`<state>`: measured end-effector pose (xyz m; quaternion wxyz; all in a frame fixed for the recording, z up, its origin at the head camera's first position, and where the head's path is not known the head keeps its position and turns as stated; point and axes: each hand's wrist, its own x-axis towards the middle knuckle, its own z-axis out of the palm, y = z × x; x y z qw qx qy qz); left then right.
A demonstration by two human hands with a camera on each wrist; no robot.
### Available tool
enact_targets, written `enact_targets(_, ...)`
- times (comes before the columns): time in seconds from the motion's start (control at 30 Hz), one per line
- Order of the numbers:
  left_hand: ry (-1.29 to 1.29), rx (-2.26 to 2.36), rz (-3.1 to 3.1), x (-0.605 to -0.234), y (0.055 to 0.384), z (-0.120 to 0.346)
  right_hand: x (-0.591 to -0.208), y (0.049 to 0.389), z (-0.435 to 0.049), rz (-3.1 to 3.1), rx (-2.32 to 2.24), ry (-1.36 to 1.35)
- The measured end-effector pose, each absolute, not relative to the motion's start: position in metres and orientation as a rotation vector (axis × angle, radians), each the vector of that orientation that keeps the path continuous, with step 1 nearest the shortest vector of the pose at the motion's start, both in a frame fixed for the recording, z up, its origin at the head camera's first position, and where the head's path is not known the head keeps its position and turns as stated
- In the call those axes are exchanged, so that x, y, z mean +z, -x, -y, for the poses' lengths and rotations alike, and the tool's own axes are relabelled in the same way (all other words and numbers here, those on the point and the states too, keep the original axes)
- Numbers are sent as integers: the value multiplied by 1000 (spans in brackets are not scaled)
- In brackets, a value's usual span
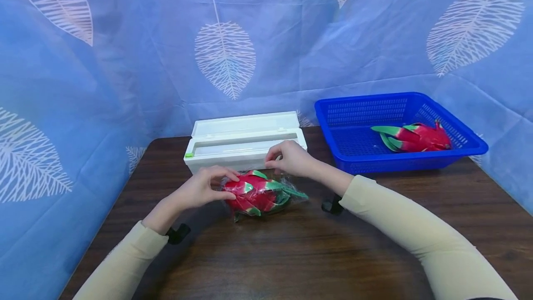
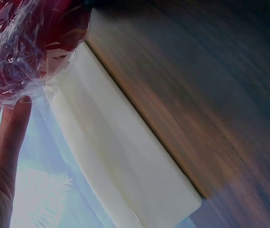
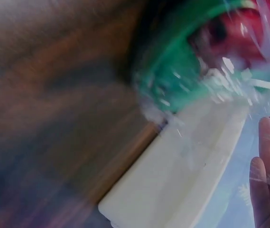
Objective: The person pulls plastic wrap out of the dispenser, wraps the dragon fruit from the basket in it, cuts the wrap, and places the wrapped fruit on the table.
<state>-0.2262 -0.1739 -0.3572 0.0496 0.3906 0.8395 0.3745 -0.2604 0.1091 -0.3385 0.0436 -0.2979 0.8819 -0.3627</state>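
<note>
A red-and-green dragon fruit [image 1: 254, 193], wrapped in clear plastic film [image 2: 9, 71], lies on its side on the dark wooden table [image 1: 291, 258], in front of a long white box [image 1: 226, 159], its leafy green tips pointing toward the person's right; the left hand [image 1: 204, 188] holds the fruit's left end, the thumb on the near side and the fingers curved over the far side, with a gap about as wide as that end between them; in the left wrist view, fingertips touch the crinkled film; the right hand [image 1: 293, 157] is just above and beyond the leafy end, in front of the box, its thumb and forefinger drawn close together in a pinch on the film, which is so thin there that its edge is hard to make out; the right wrist view is blurred, yet shows film lying across that hand's fingers, with the green tips close by. The box has its lid [image 1: 245, 125] tipped back along the far edge, and a small bright green piece [image 1: 189, 155] sits at the left end of its front rim; to the right of the box is a blue basket [image 1: 383, 163] with slotted walls, holding a second dragon fruit [image 1: 424, 139], whose green tips point left; both forearms wear cream sleeves [image 1: 399, 214], and a black device [image 1: 179, 234] shows at each wrist; behind the table hangs a blue cloth [image 1: 270, 59] printed with white leaves.
</note>
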Motion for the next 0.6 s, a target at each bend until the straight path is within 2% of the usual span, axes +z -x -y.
enact_targets(0.3, -1172, 1164, -2574, -358, 232, 172, -348, 239, -111, -2701, -1083, 956)
enact_targets(0.6, -1013, 1262, -2531, -361, 245, 173, -356, 239, -114, -2724, -1043, 994)
